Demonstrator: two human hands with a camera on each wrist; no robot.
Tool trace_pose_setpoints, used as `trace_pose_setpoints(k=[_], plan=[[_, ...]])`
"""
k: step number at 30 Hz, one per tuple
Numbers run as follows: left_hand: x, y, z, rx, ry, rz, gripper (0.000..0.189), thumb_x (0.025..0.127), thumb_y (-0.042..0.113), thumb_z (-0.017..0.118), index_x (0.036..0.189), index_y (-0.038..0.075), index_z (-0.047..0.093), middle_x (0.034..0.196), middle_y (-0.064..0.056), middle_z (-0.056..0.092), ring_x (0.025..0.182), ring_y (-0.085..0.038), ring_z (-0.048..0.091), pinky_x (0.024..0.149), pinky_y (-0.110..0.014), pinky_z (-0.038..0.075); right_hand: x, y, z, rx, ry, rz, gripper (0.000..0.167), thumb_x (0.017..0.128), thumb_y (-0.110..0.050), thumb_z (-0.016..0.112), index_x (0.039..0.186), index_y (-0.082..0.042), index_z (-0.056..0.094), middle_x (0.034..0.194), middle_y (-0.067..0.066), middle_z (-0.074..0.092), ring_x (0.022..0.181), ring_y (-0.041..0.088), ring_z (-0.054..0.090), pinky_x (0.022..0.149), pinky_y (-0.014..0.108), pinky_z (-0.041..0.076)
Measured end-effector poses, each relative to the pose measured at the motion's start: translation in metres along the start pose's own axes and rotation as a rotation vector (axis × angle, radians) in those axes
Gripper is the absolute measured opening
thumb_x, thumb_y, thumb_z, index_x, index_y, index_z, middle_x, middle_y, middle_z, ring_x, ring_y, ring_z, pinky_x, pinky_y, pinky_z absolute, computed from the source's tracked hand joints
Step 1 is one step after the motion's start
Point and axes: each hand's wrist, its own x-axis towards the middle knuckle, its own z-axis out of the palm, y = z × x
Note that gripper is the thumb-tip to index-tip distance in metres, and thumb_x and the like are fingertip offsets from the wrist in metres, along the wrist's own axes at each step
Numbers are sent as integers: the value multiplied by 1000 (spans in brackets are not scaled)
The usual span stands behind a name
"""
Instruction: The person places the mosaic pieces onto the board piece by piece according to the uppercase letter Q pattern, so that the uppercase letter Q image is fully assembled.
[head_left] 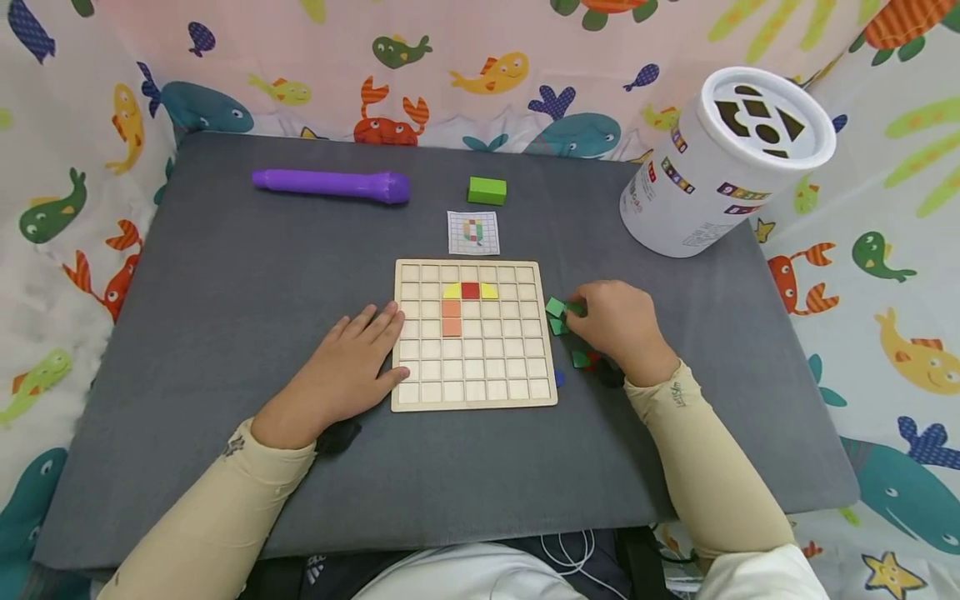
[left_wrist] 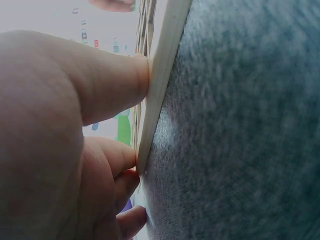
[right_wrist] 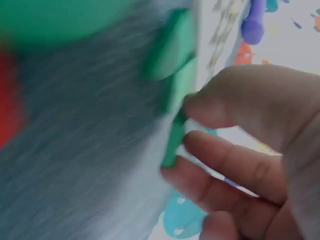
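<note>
A wooden grid board (head_left: 474,406) lies flat on the grey table. In its upper part sit two yellow pieces, a red square (head_left: 470,291) and, below them to the left, two orange squares (head_left: 452,317). My left hand (head_left: 341,371) rests against the board's left edge, fingers extended and thumb on the rim. Right of the board, my right hand (head_left: 618,325) pinches a small green tile (right_wrist: 174,142) between thumb and fingers. More green tiles (head_left: 556,307) lie beside the board's right edge. A blue piece (head_left: 559,379) is just below; red and green pieces are partly hidden under the right wrist.
Above the board lies a pattern card (head_left: 473,233), with a green block (head_left: 487,191) behind it. A purple stick (head_left: 330,184) lies at the back left. At the back right stands a tall white tub (head_left: 690,192) with cut-out shapes in its lid.
</note>
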Motion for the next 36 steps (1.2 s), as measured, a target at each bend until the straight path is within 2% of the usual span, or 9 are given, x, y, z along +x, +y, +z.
trace_pose_setpoints(k=[4, 9, 15, 22, 26, 28, 33, 36], plan=[[0, 0, 0, 4, 5, 3, 84, 108, 44, 60, 170, 3, 21, 177, -14, 16, 161, -41, 13, 127, -63, 12, 13, -27, -2, 13, -16, -79, 18, 95, -26, 79, 106, -14, 86, 96, 5, 79, 75, 22, 66, 56, 44, 55], [1, 1, -1, 6, 6, 5, 84, 108, 45, 61, 170, 4, 21, 177, -13, 15, 162, -40, 13, 127, -62, 11, 29, -60, 6, 25, -38, -249, 13, 95, -24, 81, 103, -17, 88, 100, 0, 80, 87, 21, 71, 58, 41, 56], [4, 6, -1, 16, 1, 12, 84, 108, 46, 60, 170, 4, 21, 177, -12, 15, 162, -39, 12, 127, -61, 12, 38, -74, 14, -7, -19, -337, 9, 92, -21, 86, 100, -17, 88, 106, -2, 80, 98, 21, 74, 68, 42, 61], [4, 8, -3, 26, 10, 13, 83, 108, 45, 61, 170, 3, 23, 176, -13, 18, 162, -40, 15, 127, -61, 13, 38, -74, 14, -50, -23, -330, 6, 92, -19, 85, 97, -19, 89, 105, -3, 79, 97, 20, 73, 70, 41, 62], [2, 6, -4, 24, 14, 10, 82, 108, 43, 61, 169, 3, 25, 176, -14, 19, 161, -40, 16, 127, -62, 14, 37, -68, 11, -25, -18, -304, 8, 94, -19, 82, 96, -19, 89, 103, -2, 79, 95, 20, 73, 67, 41, 61], [2, 5, -4, 24, 11, 9, 82, 109, 43, 61, 169, 2, 24, 176, -14, 19, 161, -41, 16, 127, -62, 14, 36, -60, 7, -11, -23, -250, 11, 97, -21, 78, 101, -17, 88, 107, 1, 79, 98, 22, 73, 67, 43, 60], [1, 3, -2, 21, 4, 6, 84, 108, 45, 61, 169, 3, 23, 176, -13, 17, 161, -41, 15, 127, -62, 14, 29, -29, -3, -18, -44, -90, 18, 100, -25, 75, 109, -15, 86, 111, 5, 78, 91, 25, 71, 65, 46, 59], [0, 1, -2, 17, -2, 0, 84, 108, 45, 61, 170, 3, 23, 177, -13, 17, 161, -40, 15, 127, -62, 14, 24, -14, -2, -10, -86, -43, 17, 99, -25, 76, 110, -17, 87, 109, 5, 77, 85, 23, 69, 62, 45, 57]])
